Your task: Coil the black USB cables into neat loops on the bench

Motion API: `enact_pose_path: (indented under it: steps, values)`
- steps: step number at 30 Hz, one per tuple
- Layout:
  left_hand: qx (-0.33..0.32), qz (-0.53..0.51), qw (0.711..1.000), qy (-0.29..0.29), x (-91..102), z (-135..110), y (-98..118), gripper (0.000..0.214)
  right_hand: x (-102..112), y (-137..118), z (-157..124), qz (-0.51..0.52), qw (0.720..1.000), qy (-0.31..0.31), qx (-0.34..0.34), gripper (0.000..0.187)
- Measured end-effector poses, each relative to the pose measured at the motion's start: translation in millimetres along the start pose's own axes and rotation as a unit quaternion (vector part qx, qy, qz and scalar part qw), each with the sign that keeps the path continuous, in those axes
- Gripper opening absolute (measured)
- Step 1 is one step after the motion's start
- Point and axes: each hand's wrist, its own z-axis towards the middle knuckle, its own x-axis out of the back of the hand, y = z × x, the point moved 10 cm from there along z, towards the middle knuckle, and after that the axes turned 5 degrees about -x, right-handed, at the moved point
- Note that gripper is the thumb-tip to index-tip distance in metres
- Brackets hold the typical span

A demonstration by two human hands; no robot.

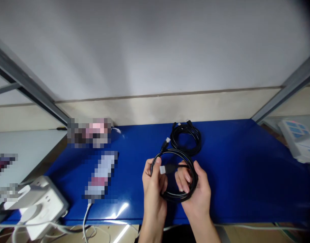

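A coiled black cable (180,199) is held up between both my hands, over the front part of the blue table (228,168). My left hand (155,184) is closed around the coil's left side, thumb on top. My right hand (195,184) grips the right side, its fingers curled through the loop. One plug with a pale tip (166,144) sticks up at the coil's upper left. The other, wider plug (167,169) lies across the inside of the loop, its pale end by my left thumb. Just behind, a second coiled black cable (198,143) rests on the table.
A blurred-out flat device (101,175) with a white cord (86,219) lies left on the table. Behind it is a blurred pinkish item (97,131). A white power strip (47,206) stands front left. Grey metal posts (286,86) flank the table; a white box (299,138) sits right.
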Motion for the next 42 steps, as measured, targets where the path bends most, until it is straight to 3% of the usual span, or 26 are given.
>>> enact_pose_path:
  steps: [3, 6, 9, 11, 14, 20, 25, 30, 33, 35, 39, 42]
  values:
    - [-0.020, 0.032, 0.999, -0.014, -5.2, -6, 3, 0.048, 5, -9, -3, -0.024, 0.998, 0.012, 0.055, 0.047]
    - [-0.047, 0.053, 0.997, 0.010, -0.8, -10, 7, 0.045, 10, -19, -6, -0.155, 0.978, 0.047, 0.128, 0.028]
    - [-0.077, 0.066, 0.994, 0.041, 6.7, -10, 13, 0.045, 10, -30, -8, -0.337, 0.911, 0.087, 0.221, 0.050]
    - [-0.090, 0.077, 0.992, 0.053, 10.0, -8, 17, 0.047, 7, -34, -9, -0.404, 0.867, 0.093, 0.278, 0.043]
    - [-0.093, 0.098, 0.990, 0.047, 9.0, -5, 18, 0.046, 9, -39, -9, -0.427, 0.839, 0.100, 0.322, 0.033]
    - [-0.112, 0.146, 0.983, 0.020, 3.7, -3, 13, 0.043, 17, -45, -8, -0.438, 0.844, 0.133, 0.280, 0.038]
    - [-0.145, 0.186, 0.971, 0.027, 6.2, -2, 15, 0.039, 18, -43, -2, -0.392, 0.888, 0.127, 0.203, 0.052]
    - [-0.247, 0.300, 0.921, 0.036, 4.3, -4, 38, 0.028, 17, -40, 0, -0.340, 0.921, 0.114, 0.153, 0.048]
    - [-0.259, 0.340, 0.904, 0.032, 6.4, -3, 41, 0.031, 14, -39, -3, -0.339, 0.922, 0.111, 0.148, 0.048]
    - [-0.241, 0.344, 0.907, 0.030, 9.5, 0, 39, 0.036, 13, -37, -4, -0.350, 0.918, 0.111, 0.151, 0.047]
    - [-0.150, 0.265, 0.953, 0.007, 14.0, 10, 19, 0.040, 13, -30, -2, -0.392, 0.897, 0.114, 0.169, 0.045]
    - [-0.151, 0.234, 0.960, 0.029, 21.8, 15, 19, 0.037, 12, -23, 4, -0.439, 0.875, 0.095, 0.182, 0.045]
